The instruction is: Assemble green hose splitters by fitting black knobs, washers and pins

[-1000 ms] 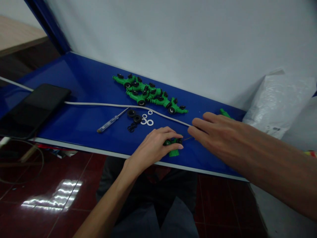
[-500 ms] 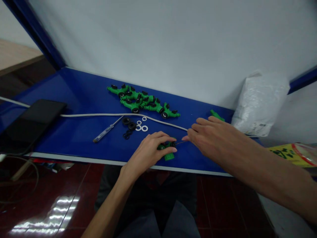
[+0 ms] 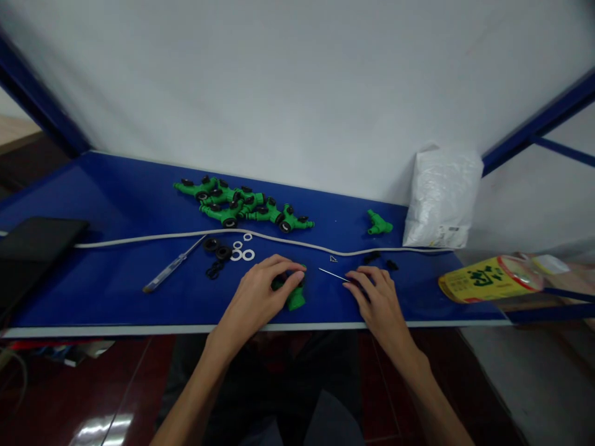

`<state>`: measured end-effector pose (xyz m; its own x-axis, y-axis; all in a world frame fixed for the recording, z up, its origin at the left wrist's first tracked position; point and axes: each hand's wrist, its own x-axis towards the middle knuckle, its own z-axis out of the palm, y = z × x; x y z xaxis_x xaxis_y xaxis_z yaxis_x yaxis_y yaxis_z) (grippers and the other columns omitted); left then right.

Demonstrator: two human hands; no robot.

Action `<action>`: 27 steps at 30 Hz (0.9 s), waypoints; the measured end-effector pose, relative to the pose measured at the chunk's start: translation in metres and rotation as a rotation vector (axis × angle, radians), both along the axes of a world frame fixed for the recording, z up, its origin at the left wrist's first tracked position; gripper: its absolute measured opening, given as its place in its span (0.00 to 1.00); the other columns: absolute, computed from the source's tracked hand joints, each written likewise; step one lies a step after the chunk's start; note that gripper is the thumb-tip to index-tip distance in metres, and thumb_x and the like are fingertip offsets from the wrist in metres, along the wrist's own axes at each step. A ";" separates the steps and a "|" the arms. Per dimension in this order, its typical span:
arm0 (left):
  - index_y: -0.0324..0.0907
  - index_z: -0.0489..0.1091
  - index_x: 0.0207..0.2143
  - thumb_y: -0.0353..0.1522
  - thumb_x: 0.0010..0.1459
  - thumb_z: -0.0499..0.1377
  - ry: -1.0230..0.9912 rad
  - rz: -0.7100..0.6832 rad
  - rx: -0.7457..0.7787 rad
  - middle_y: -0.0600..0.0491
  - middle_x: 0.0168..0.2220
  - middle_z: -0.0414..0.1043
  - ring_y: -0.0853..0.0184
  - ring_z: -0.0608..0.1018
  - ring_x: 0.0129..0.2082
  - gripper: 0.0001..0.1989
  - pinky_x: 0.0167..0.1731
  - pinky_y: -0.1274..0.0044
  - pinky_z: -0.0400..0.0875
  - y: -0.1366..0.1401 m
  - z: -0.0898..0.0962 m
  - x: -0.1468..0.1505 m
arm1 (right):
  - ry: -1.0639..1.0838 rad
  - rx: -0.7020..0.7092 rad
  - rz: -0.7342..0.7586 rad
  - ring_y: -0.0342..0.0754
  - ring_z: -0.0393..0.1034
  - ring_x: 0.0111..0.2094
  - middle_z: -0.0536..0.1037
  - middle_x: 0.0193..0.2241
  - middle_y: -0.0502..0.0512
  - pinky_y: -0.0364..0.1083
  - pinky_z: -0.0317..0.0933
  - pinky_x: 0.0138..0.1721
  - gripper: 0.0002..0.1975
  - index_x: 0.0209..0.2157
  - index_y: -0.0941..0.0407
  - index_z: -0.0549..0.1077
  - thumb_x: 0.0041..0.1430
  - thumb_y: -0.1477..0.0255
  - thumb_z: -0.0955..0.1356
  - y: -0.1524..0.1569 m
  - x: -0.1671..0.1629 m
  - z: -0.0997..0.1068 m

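Note:
My left hand pinches a green plastic Y-shaped hose connector near the table's front edge; the fingers hide much of it. To its right, my right hand has its fingertips on a thin metal rod, like a screwdriver shaft. The rod's tip points left towards the connector, apart from it; any handle is hidden. A few tiny screws lie just beyond the rod. Small black parts rest behind my right hand. A bare green Y-shaped piece lies farther back.
Several green connectors with black valves lie at the back. Black rings, white washers and a clear-handled screwdriver are left of my hands. A white cable crosses the blue table. A plastic-wrapped package and yellow can stand right.
My right hand has drawn back from the connector, and the rod now lies lower and apart from it. My left hand still holds the connector. The view has shifted to the right.

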<state>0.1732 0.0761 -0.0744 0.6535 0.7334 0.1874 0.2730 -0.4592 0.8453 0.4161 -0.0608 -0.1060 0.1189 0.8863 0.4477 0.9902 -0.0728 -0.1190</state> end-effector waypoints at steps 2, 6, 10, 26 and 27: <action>0.50 0.80 0.43 0.38 0.66 0.59 0.026 0.031 -0.013 0.54 0.45 0.80 0.63 0.80 0.44 0.10 0.46 0.72 0.73 -0.001 0.000 0.003 | 0.021 0.050 -0.026 0.58 0.72 0.46 0.76 0.45 0.61 0.58 0.68 0.45 0.11 0.48 0.52 0.76 0.69 0.65 0.65 -0.001 0.008 0.006; 0.50 0.80 0.39 0.36 0.63 0.61 0.027 0.078 -0.023 0.56 0.41 0.80 0.64 0.80 0.40 0.07 0.47 0.71 0.72 -0.003 -0.002 0.006 | -0.011 0.125 -0.104 0.57 0.73 0.45 0.76 0.43 0.63 0.59 0.70 0.48 0.14 0.50 0.55 0.76 0.70 0.67 0.63 0.001 0.035 0.014; 0.48 0.80 0.41 0.36 0.64 0.60 -0.056 0.077 -0.009 0.54 0.42 0.79 0.64 0.80 0.43 0.08 0.48 0.72 0.72 -0.003 -0.003 0.006 | -0.049 0.030 -0.033 0.60 0.72 0.50 0.76 0.49 0.66 0.62 0.69 0.51 0.18 0.54 0.56 0.75 0.70 0.68 0.61 0.011 0.053 0.013; 0.49 0.69 0.58 0.44 0.62 0.65 0.017 0.385 0.237 0.47 0.55 0.72 0.55 0.75 0.55 0.24 0.56 0.61 0.69 -0.058 -0.015 -0.045 | 0.254 -0.110 0.062 0.53 0.76 0.34 0.80 0.40 0.59 0.55 0.71 0.39 0.12 0.44 0.53 0.80 0.64 0.64 0.67 0.029 0.041 0.051; 0.49 0.67 0.60 0.46 0.60 0.65 0.060 0.377 0.253 0.46 0.57 0.71 0.54 0.73 0.57 0.28 0.57 0.59 0.68 -0.059 -0.017 -0.043 | 0.447 -0.105 0.063 0.51 0.76 0.32 0.81 0.38 0.56 0.53 0.71 0.38 0.11 0.44 0.51 0.80 0.63 0.63 0.69 0.029 0.027 0.057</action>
<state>0.1301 0.0167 -0.0914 0.3649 0.8582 0.3610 0.5056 -0.5082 0.6972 0.4427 -0.0322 -0.0486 0.2245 0.9358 0.2718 0.8464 -0.0490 -0.5303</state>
